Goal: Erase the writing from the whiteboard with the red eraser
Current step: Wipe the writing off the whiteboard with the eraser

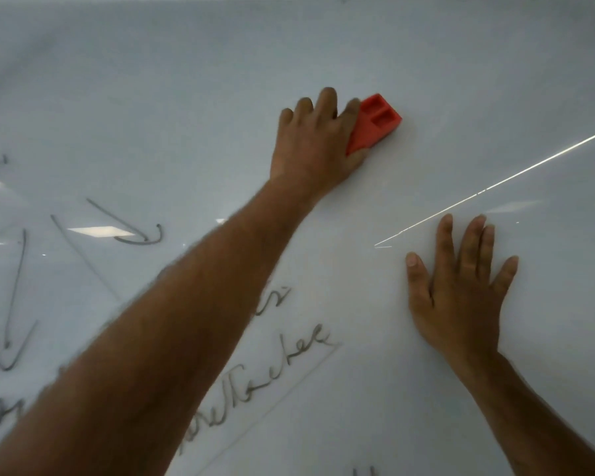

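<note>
At the far left of the whiteboard [426,63] you have dark marker arrows [11,304] pointing downward, one long and hooked at its tip, with a shorter curved one [134,228] just to its right. Below them, at the bottom left edge, a scrap of cursive writing is cut off by the frame. Ceiling lights reflect as pale rectangles across this part of the glossy surface.

Moving right, your left forearm crosses the board diagonally from the lower left corner, covering part of a line of cursive writing [265,379] that sits inside a faint drawn outline.

Near the upper middle, your left hand [313,142] grips the red eraser [375,123], fingers wrapped over its near end, pressing it flat against the board. The eraser's ribbed, hollowed back faces you, and the board around it looks clean.

Further right and lower, your right hand [457,290] lies flat on the board, palm down, fingers spread and holding nothing. A thin bright streak of reflected light [495,185] runs diagonally above it toward the right edge.
</note>
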`<state>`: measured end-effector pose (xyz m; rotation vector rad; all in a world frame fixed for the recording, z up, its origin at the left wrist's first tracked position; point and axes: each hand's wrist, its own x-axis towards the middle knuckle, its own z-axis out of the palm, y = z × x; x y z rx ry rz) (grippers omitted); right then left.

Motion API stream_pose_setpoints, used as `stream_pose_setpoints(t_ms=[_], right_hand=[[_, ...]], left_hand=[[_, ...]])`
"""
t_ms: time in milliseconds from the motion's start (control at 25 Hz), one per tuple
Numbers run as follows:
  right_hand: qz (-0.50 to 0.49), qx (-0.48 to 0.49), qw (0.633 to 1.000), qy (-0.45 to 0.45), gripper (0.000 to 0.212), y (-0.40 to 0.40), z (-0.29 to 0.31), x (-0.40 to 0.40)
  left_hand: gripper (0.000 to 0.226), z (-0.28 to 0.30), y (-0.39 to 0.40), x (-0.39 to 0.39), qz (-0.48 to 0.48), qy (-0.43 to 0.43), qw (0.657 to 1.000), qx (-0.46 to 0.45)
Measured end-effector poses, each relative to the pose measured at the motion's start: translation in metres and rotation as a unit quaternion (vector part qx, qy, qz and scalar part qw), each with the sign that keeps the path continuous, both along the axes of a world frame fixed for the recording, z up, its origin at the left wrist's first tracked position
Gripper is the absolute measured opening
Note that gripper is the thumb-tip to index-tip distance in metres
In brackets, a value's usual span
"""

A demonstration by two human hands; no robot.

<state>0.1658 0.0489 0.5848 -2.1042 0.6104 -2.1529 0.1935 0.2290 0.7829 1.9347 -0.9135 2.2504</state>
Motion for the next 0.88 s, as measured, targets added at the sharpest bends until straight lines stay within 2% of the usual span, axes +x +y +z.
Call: stream_pose_setpoints(t_ms=[80,280,520,640,760,880], right_hand=[[0.006,0.000,1.000,0.005,0.080,-0.001,0.000,-0.001],[0.025,0.002,1.000,0.001,0.080,-0.002,0.000,-0.004],[0.040,0.002,0.999,-0.006,0.078,-0.001,0.001,-0.004],[0.045,0.003,0.999,-0.012,0.077,0.001,0.000,-0.004],[0.036,0.000,0.999,-0.019,0.076,0.002,-0.001,-0.003],[0.025,-0.005,1.000,-0.018,0.076,0.002,-0.002,-0.001]], left_hand=[[0.070,-0.028,0.005,0.006,-0.002,-0.014,1.000,0.022],[0.068,-0.066,0.049,0.023,-0.010,-0.017,0.999,-0.029],[0.072,-0.081,0.156,0.057,-0.040,0.042,0.987,-0.152],[0.069,-0.089,0.228,0.082,-0.045,0.078,0.963,-0.255],[0.064,-0.106,0.295,0.104,-0.048,0.127,0.919,-0.370],[0.064,-0.117,0.310,0.113,-0.069,0.157,0.889,-0.424]])
